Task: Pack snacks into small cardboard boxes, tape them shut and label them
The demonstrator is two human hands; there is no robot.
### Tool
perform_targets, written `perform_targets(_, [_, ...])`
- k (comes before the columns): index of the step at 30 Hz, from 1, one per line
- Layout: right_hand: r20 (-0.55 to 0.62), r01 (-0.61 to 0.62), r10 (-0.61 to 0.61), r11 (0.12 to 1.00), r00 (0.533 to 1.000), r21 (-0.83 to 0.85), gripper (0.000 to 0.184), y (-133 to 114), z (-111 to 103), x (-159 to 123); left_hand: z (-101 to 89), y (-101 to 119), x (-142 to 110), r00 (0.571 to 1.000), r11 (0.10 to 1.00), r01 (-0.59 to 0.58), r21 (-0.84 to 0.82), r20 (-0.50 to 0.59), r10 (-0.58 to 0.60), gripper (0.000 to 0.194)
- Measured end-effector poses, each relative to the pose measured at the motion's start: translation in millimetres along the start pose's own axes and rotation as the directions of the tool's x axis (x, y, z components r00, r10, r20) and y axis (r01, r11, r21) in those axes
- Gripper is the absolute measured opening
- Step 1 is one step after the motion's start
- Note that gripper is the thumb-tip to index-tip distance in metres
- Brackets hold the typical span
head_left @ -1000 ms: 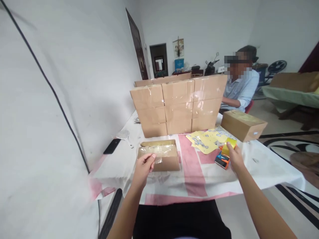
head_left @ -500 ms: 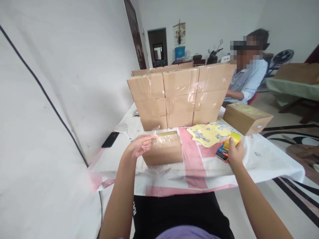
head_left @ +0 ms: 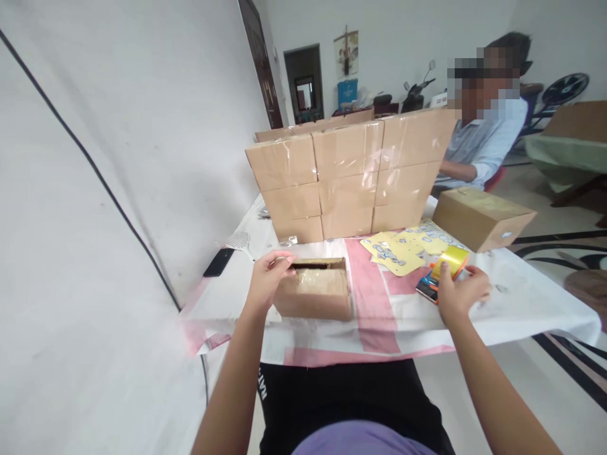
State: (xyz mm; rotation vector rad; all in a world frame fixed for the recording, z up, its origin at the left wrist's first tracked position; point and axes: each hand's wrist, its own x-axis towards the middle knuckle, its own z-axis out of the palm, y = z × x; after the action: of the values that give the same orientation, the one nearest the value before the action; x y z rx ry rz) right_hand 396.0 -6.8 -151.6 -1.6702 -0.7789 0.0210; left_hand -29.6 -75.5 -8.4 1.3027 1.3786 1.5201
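Observation:
A small cardboard box (head_left: 313,302) lies on the table in front of me, with a dark gap along its top between the flaps. My left hand (head_left: 271,278) is at its upper left corner, thumb and fingers closed on the edge there; the fingertips partly cover the corner. Just beyond the box is a crumpled bit of clear tape (head_left: 288,241). On the right, a tape dispenser (head_left: 432,283) with a yellow roll rests on the cloth. My right hand (head_left: 459,296) is beside it, fingers apart, the thumb against the roll.
A wall of stacked, taped cardboard boxes (head_left: 348,180) stands behind. Yellow printed sheets (head_left: 393,253) and another carton (head_left: 484,218) are at the right. A phone (head_left: 218,262) and a white fly swatter (head_left: 238,241) lie at the left. Another person (head_left: 493,139) sits beyond the stack.
My left hand has pulled clear film up from the box top and come back to its corner; a gap shows there now. My right hand's fingers have loosened from the tape dispenser.

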Motion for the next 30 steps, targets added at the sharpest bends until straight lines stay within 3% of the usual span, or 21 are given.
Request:
perform_targets(2, [-0.143,0.086,-0.086,0.996,0.986,-0.005,0.065,-17.8,-7.1,-17.2,3.3,-3.8,-1.7,0.999,0.999,0.022,-0.048,-0.021,-0.023,0.038])
perform_targets(3, [-0.151,0.151,-0.142,0.988,0.978,0.046,0.063,-31.0,-10.2,-29.8,5.1,-4.8,-3.0,0.999,0.997,0.037,-0.063,-0.019,-0.038,0.039])
perform_targets(5, [0.003,0.272,-0.284,0.922,0.959,0.277,0.042,-64.5,-14.0,-60.7,7.7,-4.0,-6.9,0.997,0.994,0.081,-0.069,0.021,-0.079,0.040])
perform_targets(7, [0.248,0.297,-0.460,0.816,0.852,0.495,0.025,-103.0,-14.8,-93.1,8.7,0.8,-13.0,0.988,0.990,0.133,-0.046,0.089,-0.128,0.040])
perform_targets(10, [0.484,0.154,-0.614,0.703,0.624,0.694,0.014,-158.4,-12.3,-127.4,9.4,12.3,-25.1,0.960,0.981,0.192,0.039,0.199,-0.196,0.034])
perform_targets(14, [0.624,0.076,-0.645,0.720,0.442,0.690,0.006,-210.5,-6.8,-135.1,13.6,22.1,-42.6,0.928,0.965,0.222,0.141,0.272,-0.253,0.034])
perform_targets(17, [0.591,0.149,-0.732,0.662,0.339,0.735,0.022,-232.4,-8.1,-124.5,12.2,16.1,-56.6,0.876,0.944,0.240,0.227,0.368,-0.311,0.058])
perform_targets(18, [0.557,0.153,-0.762,0.626,0.331,0.765,0.023,-237.5,-10.8,-119.8,9.2,10.5,-61.4,0.854,0.934,0.247,0.258,0.397,-0.336,0.070])
perform_targets(20, [0.480,0.110,-0.781,0.560,0.399,0.821,0.020,-246.3,-19.5,-109.7,-0.8,-5.6,-69.4,0.862,0.918,0.257,0.303,0.357,-0.359,0.082])
perform_targets(22, [0.419,0.039,-0.752,0.506,0.509,0.862,0.016,-254.9,-30.9,-99.8,-14.6,-25.3,-73.0,0.951,0.914,0.209,0.348,0.147,-0.273,0.075])
perform_targets(24, [0.396,-0.045,-0.728,0.450,0.559,0.892,0.013,-264.7,-41.5,-91.6,-28.6,-43.0,-70.8,0.999,0.875,0.049,0.482,-0.027,-0.041,0.061])
perform_targets(25, [0.407,-0.107,-0.731,0.421,0.547,0.901,0.012,-270.1,-45.2,-88.7,-34.4,-49.9,-67.7,0.994,0.813,-0.058,0.579,-0.039,0.098,0.057])
perform_targets(27, [0.486,-0.317,-0.750,0.374,0.450,0.871,0.016,-280.3,-47.0,-86.5,-41.4,-59.3,-59.2,0.951,0.599,-0.248,0.761,0.072,0.302,0.055])
perform_targets(30, [0.634,-0.593,-0.735,0.406,0.240,0.695,0.028,-287.9,-31.1,-95.4,-41.4,-66.8,-46.5,0.906,0.300,-0.374,0.877,0.276,0.322,0.067])
